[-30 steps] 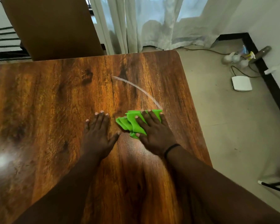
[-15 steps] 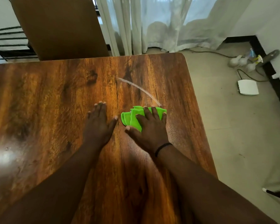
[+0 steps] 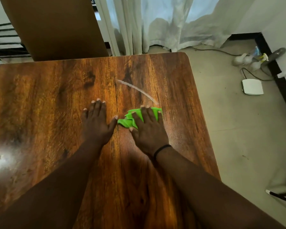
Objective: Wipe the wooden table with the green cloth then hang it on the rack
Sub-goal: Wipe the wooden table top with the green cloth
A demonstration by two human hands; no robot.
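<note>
Right hand (image 3: pixel 149 129): fingers spread flat over bunched cloth (image 3: pixel 128 119), pressing it to the table (image 3: pixel 56 100), likely so the whole palm drives the wipe. Cloth at centre-right of the top, just near of a pale curved streak (image 3: pixel 137 89). Left hand (image 3: pixel 97 123): flat, open, thumb close beside the cloth, probably bracing. Chair (image 3: pixel 56 27) beyond the far edge. No rack clearly in view.

No text, label or number can be read anywhere
</note>
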